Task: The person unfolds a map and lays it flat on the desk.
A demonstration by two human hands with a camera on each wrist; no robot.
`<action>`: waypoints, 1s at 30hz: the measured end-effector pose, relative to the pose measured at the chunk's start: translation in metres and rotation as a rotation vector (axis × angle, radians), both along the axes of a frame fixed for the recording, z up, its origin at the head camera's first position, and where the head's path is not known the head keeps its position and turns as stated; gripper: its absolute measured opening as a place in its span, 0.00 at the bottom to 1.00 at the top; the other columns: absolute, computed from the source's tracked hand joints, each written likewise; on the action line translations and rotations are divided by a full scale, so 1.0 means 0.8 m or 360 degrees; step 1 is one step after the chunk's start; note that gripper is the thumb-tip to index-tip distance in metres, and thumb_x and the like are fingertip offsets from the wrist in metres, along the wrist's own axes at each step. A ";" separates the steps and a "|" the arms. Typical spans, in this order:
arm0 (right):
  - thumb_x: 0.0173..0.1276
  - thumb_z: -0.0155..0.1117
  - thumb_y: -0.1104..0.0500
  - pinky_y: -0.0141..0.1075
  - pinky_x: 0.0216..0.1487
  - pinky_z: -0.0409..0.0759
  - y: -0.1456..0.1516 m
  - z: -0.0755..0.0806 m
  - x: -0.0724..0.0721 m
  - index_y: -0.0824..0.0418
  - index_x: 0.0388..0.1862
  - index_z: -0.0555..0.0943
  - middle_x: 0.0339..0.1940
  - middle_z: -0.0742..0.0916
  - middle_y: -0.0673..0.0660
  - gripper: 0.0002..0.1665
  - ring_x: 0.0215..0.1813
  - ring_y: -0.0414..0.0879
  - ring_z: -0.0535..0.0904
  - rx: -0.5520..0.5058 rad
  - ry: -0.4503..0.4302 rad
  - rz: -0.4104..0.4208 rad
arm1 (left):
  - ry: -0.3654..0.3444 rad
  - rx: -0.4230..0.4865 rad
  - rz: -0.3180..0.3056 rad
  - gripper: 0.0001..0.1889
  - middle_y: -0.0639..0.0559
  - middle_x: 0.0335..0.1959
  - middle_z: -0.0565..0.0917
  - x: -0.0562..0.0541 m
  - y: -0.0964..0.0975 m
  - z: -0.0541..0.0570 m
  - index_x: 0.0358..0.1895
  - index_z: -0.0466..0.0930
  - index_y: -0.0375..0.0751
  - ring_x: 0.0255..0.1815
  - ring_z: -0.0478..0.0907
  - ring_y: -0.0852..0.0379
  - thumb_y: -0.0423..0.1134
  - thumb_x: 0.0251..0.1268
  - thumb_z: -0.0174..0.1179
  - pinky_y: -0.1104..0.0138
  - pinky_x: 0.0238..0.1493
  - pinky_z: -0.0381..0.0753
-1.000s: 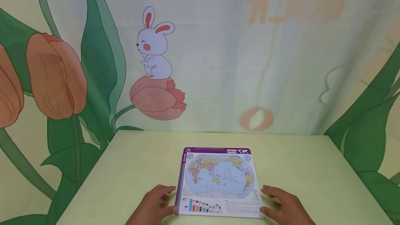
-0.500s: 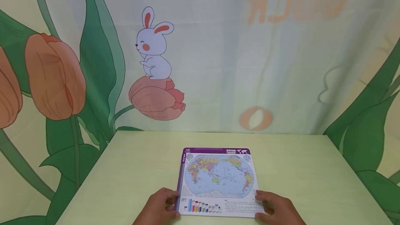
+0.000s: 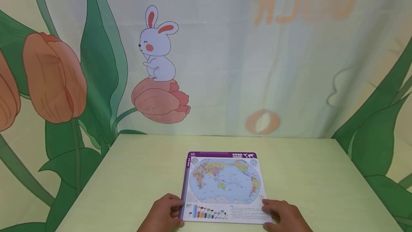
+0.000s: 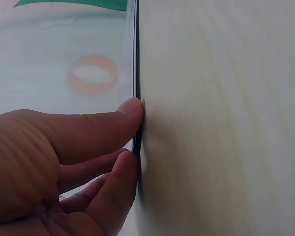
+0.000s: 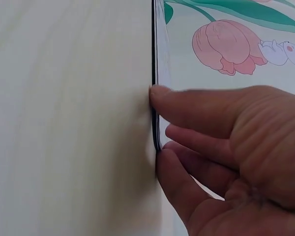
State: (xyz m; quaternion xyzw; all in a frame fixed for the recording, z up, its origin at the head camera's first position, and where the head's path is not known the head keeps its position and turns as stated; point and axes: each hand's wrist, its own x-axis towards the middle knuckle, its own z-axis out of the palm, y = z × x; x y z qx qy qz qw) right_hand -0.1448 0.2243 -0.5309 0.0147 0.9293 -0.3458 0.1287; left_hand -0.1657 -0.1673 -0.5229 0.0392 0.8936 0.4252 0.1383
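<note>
A thin, flat world map board (image 3: 225, 182) with a purple top border and coloured bar drawings along its lower side lies on the table, its near side toward me. My left hand (image 3: 162, 213) grips its near left corner, one fingertip on the side edge and another at the corner. On the opposite side my right hand (image 3: 285, 215) holds the near right corner in the same way, a fingertip overlapping the margin. Dark edges of the board (image 4: 136, 73) show in the left wrist view, with the left hand's fingertips (image 4: 132, 109) right at them. The right wrist view shows similar contact.
A pale yellow table (image 3: 135, 167) reaches back to a hanging curtain (image 3: 219, 81). Printed on the curtain are a white rabbit (image 3: 159, 54), large tulips (image 3: 54, 78) and green leaves.
Both hands have moved inward from beside the board to its near corners and now hold it. The board has stayed nearly in place.
</note>
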 end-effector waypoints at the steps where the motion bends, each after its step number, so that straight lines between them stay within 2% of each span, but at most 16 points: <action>1: 0.56 0.85 0.58 0.55 0.68 0.80 0.000 0.000 0.000 0.60 0.52 0.90 0.67 0.87 0.52 0.23 0.69 0.61 0.80 0.0008 -0.0002 0.0004 | 0.0003 -0.0006 0.0004 0.27 0.46 0.53 0.82 0.000 0.001 0.001 0.58 0.86 0.27 0.45 0.81 0.55 0.25 0.50 0.80 0.66 0.44 0.87; 9: 0.54 0.86 0.57 0.51 0.64 0.82 -0.001 0.002 -0.003 0.59 0.51 0.91 0.64 0.89 0.51 0.24 0.65 0.56 0.83 0.0026 0.0032 0.0018 | 0.0099 -0.0018 -0.0044 0.25 0.45 0.51 0.82 0.002 -0.003 0.003 0.55 0.87 0.25 0.44 0.81 0.55 0.25 0.50 0.80 0.67 0.43 0.86; 13: 0.54 0.86 0.57 0.54 0.64 0.82 0.001 0.005 -0.005 0.61 0.53 0.91 0.63 0.89 0.53 0.27 0.64 0.57 0.83 0.0037 0.0020 0.0050 | 0.0106 -0.0059 -0.0054 0.24 0.47 0.50 0.82 0.000 -0.003 0.001 0.54 0.87 0.26 0.44 0.79 0.55 0.28 0.52 0.81 0.66 0.43 0.84; 16: 0.55 0.86 0.56 0.57 0.65 0.81 0.001 0.009 -0.008 0.62 0.57 0.89 0.63 0.89 0.55 0.30 0.61 0.53 0.84 0.0041 -0.0025 0.0048 | 0.0133 -0.0075 -0.0051 0.24 0.48 0.50 0.83 -0.001 -0.002 -0.002 0.54 0.88 0.27 0.43 0.79 0.56 0.28 0.51 0.81 0.67 0.43 0.83; 21: 0.57 0.85 0.55 0.60 0.66 0.79 -0.002 0.007 -0.010 0.63 0.60 0.87 0.63 0.89 0.57 0.32 0.62 0.56 0.84 0.0068 -0.0073 0.0016 | 0.0257 -0.0088 -0.0109 0.23 0.49 0.48 0.84 0.000 -0.002 -0.007 0.51 0.88 0.28 0.41 0.77 0.57 0.27 0.50 0.81 0.68 0.40 0.82; 24: 0.57 0.85 0.55 0.60 0.66 0.79 -0.003 0.005 -0.010 0.63 0.61 0.87 0.63 0.89 0.56 0.32 0.65 0.57 0.83 0.0093 -0.0056 0.0008 | 0.0250 -0.0095 -0.0117 0.23 0.49 0.48 0.83 0.000 -0.003 -0.007 0.52 0.88 0.28 0.41 0.77 0.57 0.27 0.50 0.81 0.68 0.40 0.82; 30: 0.57 0.85 0.56 0.58 0.65 0.80 -0.004 0.005 -0.007 0.61 0.60 0.88 0.62 0.89 0.53 0.32 0.62 0.50 0.83 0.0096 0.0024 0.0007 | 0.0166 -0.0183 -0.0105 0.25 0.51 0.44 0.81 -0.003 0.000 -0.006 0.56 0.88 0.30 0.41 0.76 0.56 0.29 0.52 0.81 0.67 0.41 0.81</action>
